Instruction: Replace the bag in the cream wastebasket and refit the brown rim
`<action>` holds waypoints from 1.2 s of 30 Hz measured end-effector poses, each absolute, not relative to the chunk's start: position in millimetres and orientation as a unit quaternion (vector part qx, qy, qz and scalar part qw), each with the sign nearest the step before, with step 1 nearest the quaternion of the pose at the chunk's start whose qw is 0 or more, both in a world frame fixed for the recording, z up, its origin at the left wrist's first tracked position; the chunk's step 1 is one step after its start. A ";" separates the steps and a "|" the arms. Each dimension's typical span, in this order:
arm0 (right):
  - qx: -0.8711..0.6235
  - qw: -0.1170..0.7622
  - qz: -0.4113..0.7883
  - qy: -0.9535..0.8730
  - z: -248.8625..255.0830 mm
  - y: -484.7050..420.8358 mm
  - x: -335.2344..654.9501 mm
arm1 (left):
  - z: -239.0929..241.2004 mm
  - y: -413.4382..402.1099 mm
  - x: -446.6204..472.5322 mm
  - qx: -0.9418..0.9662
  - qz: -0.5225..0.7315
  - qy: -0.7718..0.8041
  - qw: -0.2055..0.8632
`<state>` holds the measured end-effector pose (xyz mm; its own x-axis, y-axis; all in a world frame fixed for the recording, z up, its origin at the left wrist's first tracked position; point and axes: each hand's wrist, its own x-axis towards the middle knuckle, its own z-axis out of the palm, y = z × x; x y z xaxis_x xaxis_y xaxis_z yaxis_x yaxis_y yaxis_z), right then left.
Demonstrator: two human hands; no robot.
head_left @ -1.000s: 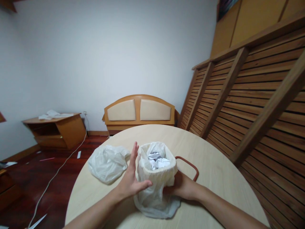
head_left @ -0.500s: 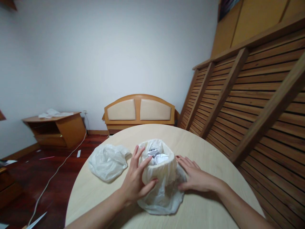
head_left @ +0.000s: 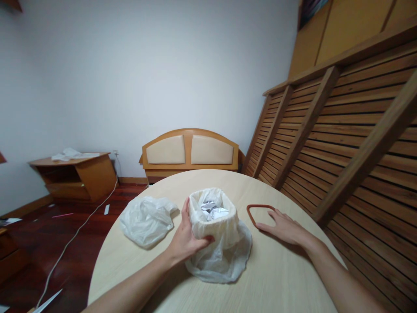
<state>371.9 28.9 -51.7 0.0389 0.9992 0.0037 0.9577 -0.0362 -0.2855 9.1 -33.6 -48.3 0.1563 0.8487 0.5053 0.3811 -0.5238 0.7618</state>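
A small bin lined with a white plastic bag (head_left: 224,252) stands on the round table, the bag folded over its rim and hanging loosely around it. Crumpled silvery wrappers (head_left: 213,211) lie inside. My left hand (head_left: 189,239) grips the bin's left side, thumb in front and fingers behind. To the right, a thin brown ring (head_left: 250,213) with rounded corners is at the tabletop. My right hand (head_left: 283,228) holds its right side between thumb and fingers, and that part of the ring is hidden. The bin's own wall is covered by the bag.
Another crumpled white plastic bag (head_left: 148,221) lies on the pale round table (head_left: 273,282) at left. Beyond stand a padded headboard (head_left: 190,152) and a low wooden cabinet (head_left: 94,178). Wooden slatted panels (head_left: 325,161) lean along the right. A white cord (head_left: 74,237) crosses the floor.
My right hand has moved right, away from the bagged bin, and the brown ring now shows in it. My left hand has closed against the bin's side.
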 end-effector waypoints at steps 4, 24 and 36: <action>-0.763 0.139 0.054 -0.629 -58.7 39.0 354.1 | -50.5 -33.5 16.2 0.710 0.505 0.421 0.252; -0.405 0.388 0.118 -0.819 58.3 -1.7 287.5 | -56.9 -44.6 34.4 0.680 0.531 0.434 0.258; -0.415 0.220 0.161 -0.868 95.8 -17.4 217.0 | -60.8 -51.1 41.6 0.668 0.544 0.446 0.242</action>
<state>217.0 -17.4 95.8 -0.5592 0.7911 0.2479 0.6500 0.6040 -0.4613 41.6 -51.1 -60.8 0.0093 0.8593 0.5114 0.3334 -0.4848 0.8086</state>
